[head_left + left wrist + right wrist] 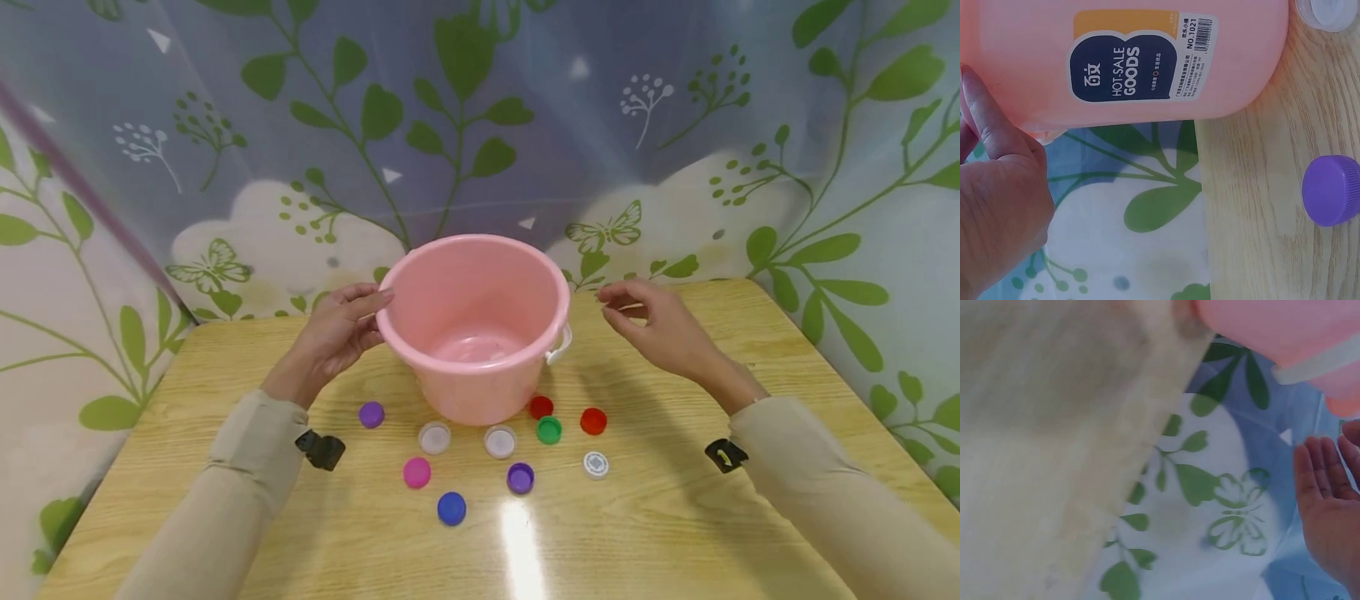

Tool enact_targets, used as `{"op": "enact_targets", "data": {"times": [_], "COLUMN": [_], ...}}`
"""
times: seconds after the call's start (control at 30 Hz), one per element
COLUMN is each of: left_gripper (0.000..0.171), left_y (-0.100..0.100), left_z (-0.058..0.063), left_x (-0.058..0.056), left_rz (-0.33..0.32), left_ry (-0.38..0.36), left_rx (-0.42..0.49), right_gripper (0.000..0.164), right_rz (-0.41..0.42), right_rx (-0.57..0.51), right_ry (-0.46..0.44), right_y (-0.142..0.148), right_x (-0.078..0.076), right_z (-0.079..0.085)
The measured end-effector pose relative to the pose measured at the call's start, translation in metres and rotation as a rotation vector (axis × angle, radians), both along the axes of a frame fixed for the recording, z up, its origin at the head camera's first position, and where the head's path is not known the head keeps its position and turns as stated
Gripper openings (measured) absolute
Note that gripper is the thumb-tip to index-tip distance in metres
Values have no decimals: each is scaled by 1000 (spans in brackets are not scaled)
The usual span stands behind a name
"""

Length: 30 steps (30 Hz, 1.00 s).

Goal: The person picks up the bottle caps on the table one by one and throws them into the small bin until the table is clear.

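A pink plastic bucket (480,392) stands on the wooden table, its mouth facing up. My left hand (337,329) grips its left rim, fingertips over the edge; in the left wrist view the left hand (1007,187) is beside the labelled wall of the bucket (1241,69). Right of the bucket, my right hand (660,325) hovers apart from it, fingers loosely bent and holding nothing. The right wrist view shows the right hand (1332,512) below the bucket's white handle (1322,359). Part of the bucket's inside bottom is hidden by its front wall.
Several bottle caps lie before the bucket, among them a purple cap (371,415), a pink cap (417,472), a blue cap (452,508), a green cap (549,430) and a red cap (593,421). A leaf-patterned curtain (300,167) hangs behind the table (637,533).
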<state>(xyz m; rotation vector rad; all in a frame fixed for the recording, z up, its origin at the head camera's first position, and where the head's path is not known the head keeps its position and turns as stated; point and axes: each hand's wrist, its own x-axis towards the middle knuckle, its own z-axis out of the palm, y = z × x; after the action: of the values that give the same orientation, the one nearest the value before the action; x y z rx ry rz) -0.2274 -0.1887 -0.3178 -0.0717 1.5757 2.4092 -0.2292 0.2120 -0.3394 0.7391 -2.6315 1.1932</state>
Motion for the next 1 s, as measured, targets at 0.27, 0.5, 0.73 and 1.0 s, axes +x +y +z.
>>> {"op": "enact_targets", "data": {"times": [0.27, 0.5, 0.73, 1.0], "left_gripper": [30, 30, 32, 31], "left_y": [-1, 0, 2, 1], "left_z": [2, 1, 0, 1], "left_x": [2, 2, 3, 1], "left_rz": [-10, -5, -1, 2], "left_ry": [-2, -7, -17, -8], "left_rx": [1, -5, -9, -10], "right_gripper": [30, 40, 35, 27], "right_rz": [141, 262, 359, 422], "right_rx": [117, 163, 390, 386], "right_ry": [-190, -270, -150, -86], "right_y": [15, 15, 13, 9], "right_x": [16, 27, 38, 37], "right_z": [-38, -63, -74, -76]}}
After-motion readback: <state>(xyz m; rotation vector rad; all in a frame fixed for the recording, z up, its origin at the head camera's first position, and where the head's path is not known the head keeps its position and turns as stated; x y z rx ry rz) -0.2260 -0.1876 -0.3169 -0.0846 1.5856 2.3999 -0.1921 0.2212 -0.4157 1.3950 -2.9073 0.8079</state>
